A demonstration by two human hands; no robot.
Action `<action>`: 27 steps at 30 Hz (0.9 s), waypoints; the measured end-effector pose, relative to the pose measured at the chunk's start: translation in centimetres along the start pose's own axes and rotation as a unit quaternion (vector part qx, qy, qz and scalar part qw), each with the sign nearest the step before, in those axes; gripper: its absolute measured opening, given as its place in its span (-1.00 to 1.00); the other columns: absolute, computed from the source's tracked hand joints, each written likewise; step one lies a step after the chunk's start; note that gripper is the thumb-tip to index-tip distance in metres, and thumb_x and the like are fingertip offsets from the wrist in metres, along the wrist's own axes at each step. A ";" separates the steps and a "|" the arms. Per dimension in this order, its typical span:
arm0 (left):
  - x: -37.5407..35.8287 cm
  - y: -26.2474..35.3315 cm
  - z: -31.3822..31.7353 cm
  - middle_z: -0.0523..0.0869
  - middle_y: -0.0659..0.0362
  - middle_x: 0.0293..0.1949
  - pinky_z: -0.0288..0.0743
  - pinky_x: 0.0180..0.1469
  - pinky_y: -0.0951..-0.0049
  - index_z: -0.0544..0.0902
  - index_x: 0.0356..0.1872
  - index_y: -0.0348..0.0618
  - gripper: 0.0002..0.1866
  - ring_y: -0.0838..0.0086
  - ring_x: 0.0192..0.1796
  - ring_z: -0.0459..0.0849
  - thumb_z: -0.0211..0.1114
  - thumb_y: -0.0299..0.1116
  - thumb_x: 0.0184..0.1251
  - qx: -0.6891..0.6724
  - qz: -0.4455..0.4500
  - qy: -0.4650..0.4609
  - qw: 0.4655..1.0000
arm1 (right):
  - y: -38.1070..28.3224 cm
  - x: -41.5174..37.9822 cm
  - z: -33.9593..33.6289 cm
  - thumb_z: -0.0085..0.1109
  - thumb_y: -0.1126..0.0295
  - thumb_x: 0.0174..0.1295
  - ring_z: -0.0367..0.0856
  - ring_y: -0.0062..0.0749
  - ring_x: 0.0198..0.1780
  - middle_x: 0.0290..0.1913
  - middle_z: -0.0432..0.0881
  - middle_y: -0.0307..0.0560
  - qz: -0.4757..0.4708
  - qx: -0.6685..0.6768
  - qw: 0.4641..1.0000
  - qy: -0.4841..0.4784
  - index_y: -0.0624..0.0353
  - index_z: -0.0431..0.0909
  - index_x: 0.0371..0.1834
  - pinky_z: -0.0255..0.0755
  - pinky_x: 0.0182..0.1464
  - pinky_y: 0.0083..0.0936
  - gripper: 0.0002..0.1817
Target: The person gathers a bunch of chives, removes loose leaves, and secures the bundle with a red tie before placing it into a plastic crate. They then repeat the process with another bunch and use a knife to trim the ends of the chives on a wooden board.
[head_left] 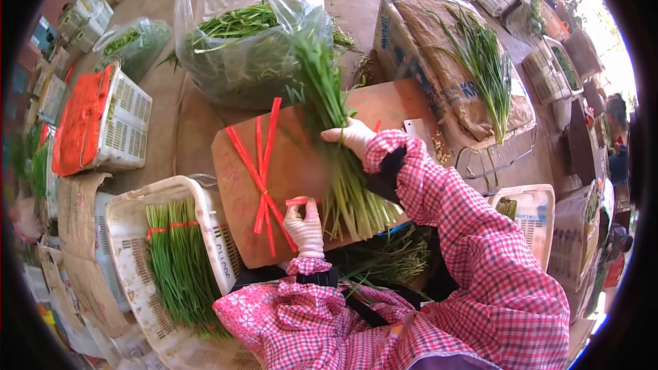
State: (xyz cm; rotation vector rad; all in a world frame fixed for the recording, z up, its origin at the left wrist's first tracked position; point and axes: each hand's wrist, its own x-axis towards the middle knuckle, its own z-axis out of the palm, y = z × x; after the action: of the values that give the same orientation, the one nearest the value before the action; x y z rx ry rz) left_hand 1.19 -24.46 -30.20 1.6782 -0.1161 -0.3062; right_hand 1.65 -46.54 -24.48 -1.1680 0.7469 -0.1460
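My right hand (pixel 351 136), in a pale glove, is wrapped round a bunch of long green stalks (pixel 343 185); its leafy tops are blurred and point away from me. Gloved too, my left hand (pixel 303 225) pinches a short piece of red tape (pixel 295 201) between thumb and fingers, at the near side of the brown board (pixel 240 233). Just left of it on the board lie crossed red strips (pixel 264 181), joined in the middle. Loose stalks (pixel 404 260) lie below the board's near edge.
A white crate (pixel 118 216) at the left holds green bundles with red bands (pixel 171 253). Beyond the board stands a clear plastic bag (pixel 226 72) of greens. At the right, more greens (pixel 483 62) lie on a covered crate (pixel 439 62).
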 end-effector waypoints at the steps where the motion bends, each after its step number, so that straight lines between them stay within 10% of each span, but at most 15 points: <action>1: -0.1 0.4 0.2 0.63 0.29 -0.48 0.42 -0.35 0.56 0.62 -0.33 -0.26 -0.91 0.69 -0.44 0.49 0.29 -0.46 0.23 -0.027 -0.009 0.003 1.000 | 0.8 0.6 0.2 0.37 0.26 0.01 0.63 -0.18 -0.08 -0.07 0.64 0.05 -0.031 -0.076 0.996 0.033 0.26 0.44 0.13 0.47 0.00 -0.34 -0.40; 10: 0.1 0.2 0.5 0.65 0.28 -0.41 0.44 -0.29 0.57 0.61 -0.34 -0.26 -0.96 0.67 -0.39 0.52 0.26 -0.53 0.20 -0.108 -0.101 -0.006 0.989 | -2.6 -8.8 -2.5 0.24 0.11 0.10 0.41 -0.19 0.28 0.23 0.46 0.12 -0.126 -0.229 0.962 0.076 0.28 0.24 0.34 0.24 0.30 -0.42 -0.23; 16: 0.0 1.2 0.4 0.64 0.31 -0.42 0.45 -0.23 0.57 0.61 -0.41 -0.19 -0.96 0.65 -0.38 0.54 0.28 -0.55 0.13 -0.136 -0.139 -0.006 0.981 | 0.8 -17.4 -3.1 0.17 0.39 0.16 0.66 -0.24 -0.07 -0.14 0.66 0.04 -0.251 -0.274 0.922 0.108 0.18 0.57 -0.01 0.50 0.00 -0.43 -0.68; 20: -0.2 2.6 0.7 0.68 0.26 -0.40 0.56 -0.27 0.53 0.62 -0.39 -0.17 -0.95 0.57 -0.39 0.63 0.29 -0.55 0.14 -0.204 -0.186 -0.049 0.960 | 3.4 -19.0 -0.7 0.21 0.34 0.10 0.63 -0.14 -0.25 -0.34 0.64 -0.05 -0.256 -0.444 0.857 -0.051 0.01 0.62 -0.14 0.52 -0.17 -0.33 -0.77; 27: -0.3 2.1 0.8 0.68 0.26 -0.42 0.52 -0.24 0.56 0.63 -0.38 -0.18 -0.96 0.59 -0.37 0.62 0.27 -0.56 0.15 -0.209 -0.143 -0.061 0.965 | 2.6 -14.8 3.1 0.16 0.19 0.12 0.65 -0.07 -0.38 -0.50 0.62 -0.02 -0.181 -0.631 0.754 0.026 0.06 0.54 -0.27 0.51 -0.31 -0.19 -0.77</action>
State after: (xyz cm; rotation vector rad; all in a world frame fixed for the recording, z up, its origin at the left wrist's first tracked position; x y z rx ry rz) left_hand 0.90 -25.39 -28.17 1.2522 0.0973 -0.6096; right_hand -8.38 -36.09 -19.44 -2.6290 0.6221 0.0371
